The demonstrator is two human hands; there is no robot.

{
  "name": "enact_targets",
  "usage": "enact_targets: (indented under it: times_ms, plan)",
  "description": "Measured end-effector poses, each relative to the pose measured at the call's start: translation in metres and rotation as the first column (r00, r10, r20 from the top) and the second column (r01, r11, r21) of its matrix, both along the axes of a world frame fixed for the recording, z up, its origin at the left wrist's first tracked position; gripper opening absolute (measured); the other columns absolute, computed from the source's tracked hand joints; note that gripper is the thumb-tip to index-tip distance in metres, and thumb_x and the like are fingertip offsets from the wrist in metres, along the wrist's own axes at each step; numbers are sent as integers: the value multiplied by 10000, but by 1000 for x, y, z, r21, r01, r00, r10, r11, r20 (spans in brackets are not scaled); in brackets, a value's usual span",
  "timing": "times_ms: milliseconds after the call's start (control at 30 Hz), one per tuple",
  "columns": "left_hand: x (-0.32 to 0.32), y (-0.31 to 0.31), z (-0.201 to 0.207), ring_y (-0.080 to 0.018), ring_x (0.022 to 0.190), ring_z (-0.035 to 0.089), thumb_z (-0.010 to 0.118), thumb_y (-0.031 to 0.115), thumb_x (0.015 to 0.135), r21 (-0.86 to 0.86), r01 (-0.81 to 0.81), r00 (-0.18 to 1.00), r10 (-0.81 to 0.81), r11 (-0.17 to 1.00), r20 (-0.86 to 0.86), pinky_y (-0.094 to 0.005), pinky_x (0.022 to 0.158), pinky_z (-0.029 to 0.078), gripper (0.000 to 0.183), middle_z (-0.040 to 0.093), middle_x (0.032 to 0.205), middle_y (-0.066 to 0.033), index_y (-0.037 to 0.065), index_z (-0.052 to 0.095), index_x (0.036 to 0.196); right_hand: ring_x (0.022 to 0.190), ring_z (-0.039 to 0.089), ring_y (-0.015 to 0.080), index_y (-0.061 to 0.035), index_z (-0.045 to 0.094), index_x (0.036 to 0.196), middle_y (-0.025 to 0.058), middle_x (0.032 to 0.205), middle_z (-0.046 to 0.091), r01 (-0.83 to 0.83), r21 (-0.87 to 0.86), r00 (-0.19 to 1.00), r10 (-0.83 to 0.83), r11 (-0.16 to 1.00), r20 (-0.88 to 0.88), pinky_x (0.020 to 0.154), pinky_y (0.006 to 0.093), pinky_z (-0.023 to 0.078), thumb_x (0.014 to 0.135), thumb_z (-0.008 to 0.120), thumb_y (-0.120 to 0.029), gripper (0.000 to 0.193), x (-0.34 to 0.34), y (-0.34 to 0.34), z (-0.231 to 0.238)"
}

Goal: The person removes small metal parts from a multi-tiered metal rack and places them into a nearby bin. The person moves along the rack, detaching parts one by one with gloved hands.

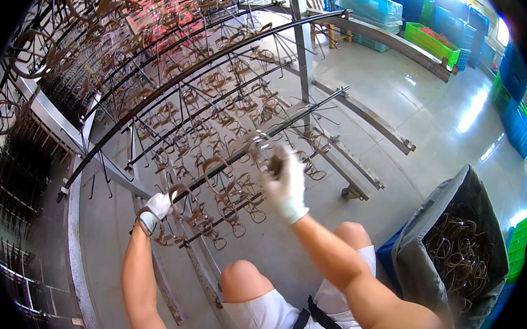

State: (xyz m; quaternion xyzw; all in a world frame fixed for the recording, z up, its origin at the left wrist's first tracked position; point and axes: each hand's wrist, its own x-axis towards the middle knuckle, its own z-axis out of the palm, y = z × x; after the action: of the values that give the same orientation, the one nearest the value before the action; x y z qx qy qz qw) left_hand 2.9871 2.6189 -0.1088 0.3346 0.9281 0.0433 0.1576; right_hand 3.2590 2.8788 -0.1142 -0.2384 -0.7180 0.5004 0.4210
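White-gloved, my left hand (159, 208) is closed at the near end of a black rack bar (219, 167), with brown looped eyeglass frames (154, 230) in and around it. Further right, my right hand (286, 187), also in a white glove, is smeared by motion above that bar. Its fingers close on a brown eyeglass frame (261, 146), whose shape is partly blurred. More brown frames (232, 193) hang from the bar's hooks between my two hands.
A metal rack (305, 53) with further hook bars and hanging frames fills the left and far side. On my right, a grey-lined bin (410, 246) holds a heap of brown frames. Blue tubs (380, 6) and a green crate (431, 41) stand at the back right.
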Motion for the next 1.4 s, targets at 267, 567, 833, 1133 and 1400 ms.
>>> enact_targets:
  times_ms: [267,567,833,1133,1400]
  plan:
    - [-1,2,-4,-380,660,631,423,318,1005,-9,-86,988,87,996,125,-466,593,486,331,630,700,-195,123,624,1181,996,541,346,12,439,1337,136,1013,611,473,405,879,-452,783,-151,955,488,367,707,706,-38,686,-14,-32,-6]
    - [21,17,13,-341,541,609,437,408,1006,97,169,985,-172,981,27,-433,542,474,368,594,583,-147,110,647,1050,930,520,349,41,495,1238,156,1002,581,252,329,966,-215,910,-147,874,461,388,627,726,-32,657,7,-39,-16]
    - [-16,-9,-18,-374,625,636,532,368,943,1,379,908,-371,925,-196,-467,608,514,339,615,652,-188,153,588,1200,1006,516,372,85,390,1357,219,1076,559,54,194,999,-54,979,-5,929,497,379,645,758,-120,828,-40,-119,-2]
    - [29,28,26,-297,648,635,428,336,984,66,2,973,-17,998,229,-402,650,512,362,617,686,-127,163,577,1265,953,530,328,47,398,1357,139,1075,593,154,427,988,-137,891,-70,874,489,368,626,761,-95,829,-4,-114,-6]
    - [-41,-14,-35,-346,762,668,432,337,978,153,432,899,-438,889,9,-434,703,516,355,672,786,-188,112,596,1198,1045,533,395,39,472,1273,195,1013,607,-92,205,996,87,974,33,969,495,374,647,795,-133,726,-47,-161,17]
